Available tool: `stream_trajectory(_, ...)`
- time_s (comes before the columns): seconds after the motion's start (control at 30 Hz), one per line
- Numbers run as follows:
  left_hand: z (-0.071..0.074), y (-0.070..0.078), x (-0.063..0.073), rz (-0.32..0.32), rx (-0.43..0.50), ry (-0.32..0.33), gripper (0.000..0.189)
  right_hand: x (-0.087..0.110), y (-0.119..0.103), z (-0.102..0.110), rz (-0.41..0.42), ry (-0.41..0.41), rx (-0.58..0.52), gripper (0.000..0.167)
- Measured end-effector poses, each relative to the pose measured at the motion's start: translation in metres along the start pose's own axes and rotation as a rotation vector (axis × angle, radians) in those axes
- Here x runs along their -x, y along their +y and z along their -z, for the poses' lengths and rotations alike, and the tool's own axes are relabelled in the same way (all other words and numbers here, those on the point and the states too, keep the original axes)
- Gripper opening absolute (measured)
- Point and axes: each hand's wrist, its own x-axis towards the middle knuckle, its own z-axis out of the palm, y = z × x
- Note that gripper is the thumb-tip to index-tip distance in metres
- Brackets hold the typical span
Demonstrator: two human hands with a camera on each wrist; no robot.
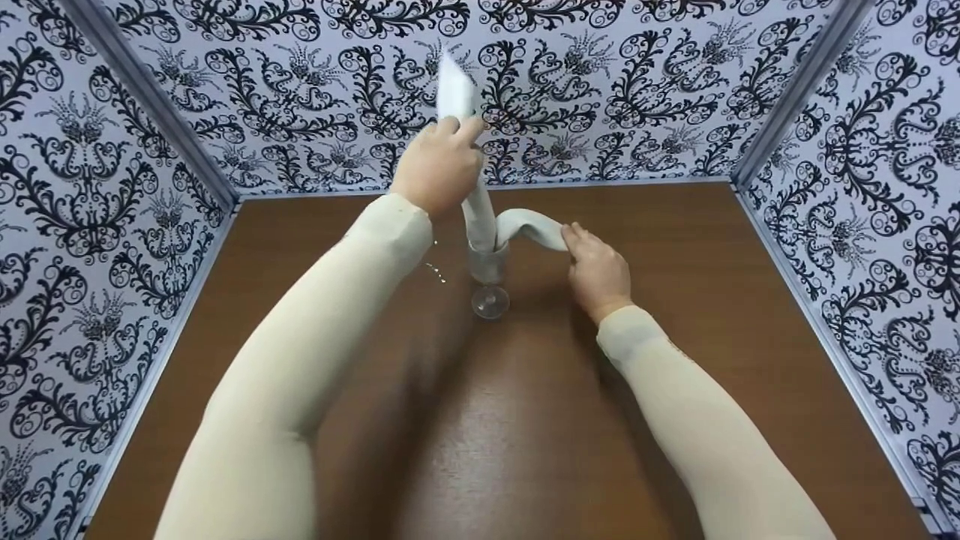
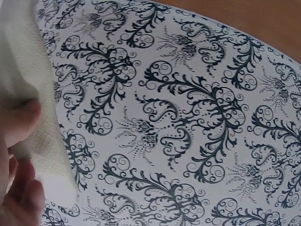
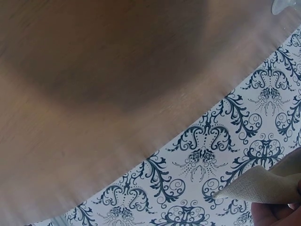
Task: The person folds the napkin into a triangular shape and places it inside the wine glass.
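Observation:
A white cloth napkin (image 1: 481,214) stands in a small stemmed glass (image 1: 489,264), its lower part gathered inside the bowl and two long ends coming out. My left hand (image 1: 441,166) grips one end high above the glass, and a pointed tip sticks up past the fingers. In the left wrist view, the thumb and fingers (image 2: 29,193) close on the napkin (image 2: 40,127) at the left edge. Lower down, to the right of the glass, my right hand (image 1: 600,271) pinches the other end, which arches over from the rim. The right wrist view shows that pointed end (image 3: 256,186) above the fingertips.
The glass stands on a brown wooden table (image 1: 517,450) toward the back. Patterned black-and-white panels (image 1: 660,82) rise behind and at both sides, joined by grey corner posts (image 1: 787,90). Small bright specks (image 1: 436,273) show left of the glass.

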Motion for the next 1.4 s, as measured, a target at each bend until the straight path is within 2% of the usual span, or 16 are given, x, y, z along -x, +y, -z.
stream_trajectory(0.1, -0.004, -0.004, 0.004, 0.011, -0.066, 0.022, 0.025, 0.0, 0.0, 0.001, 0.003, -0.003, 0.0, 0.053)
stream_trajectory(0.2, -0.009, -0.007, 0.007, 0.024, -0.061, 0.015, 0.028, 0.0, 0.0, 0.002, 0.005, -0.006, 0.002, 0.056)
stream_trajectory(0.4, -0.021, -0.014, 0.017, 0.074, 0.07, -0.069, 0.028, 0.0, 0.0, 0.0, 0.023, 0.028, 0.007, 0.055)
stream_trajectory(0.6, -0.039, -0.015, 0.031, 0.148, 0.186, -0.066, 0.018, 0.001, 0.0, 0.0, 0.025, 0.044, 0.004, 0.054)
stream_trajectory(0.7, -0.048, -0.015, 0.037, 0.18, 0.231, -0.06, 0.019, 0.001, 0.0, 0.0, 0.024, 0.041, 0.005, 0.053)
stream_trajectory(0.9, -0.068, -0.014, 0.051, 0.21, 0.247, 0.045, 0.033, 0.002, 0.0, 0.0, 0.009, 0.031, 0.009, 0.053)
stream_trajectory(1.13, -0.092, -0.01, 0.07, 0.264, 0.227, 0.154, 0.04, 0.004, 0.001, -0.002, 0.007, 0.039, -0.005, 0.053)
stream_trajectory(1.27, -0.106, -0.006, 0.077, 0.302, 0.242, 0.196, 0.041, 0.007, 0.002, -0.004, 0.022, 0.065, -0.008, 0.053)
stream_trajectory(1.4, -0.119, 0.0, 0.083, 0.335, 0.281, 0.202, 0.038, 0.009, 0.002, -0.006, 0.02, 0.072, -0.014, 0.054)
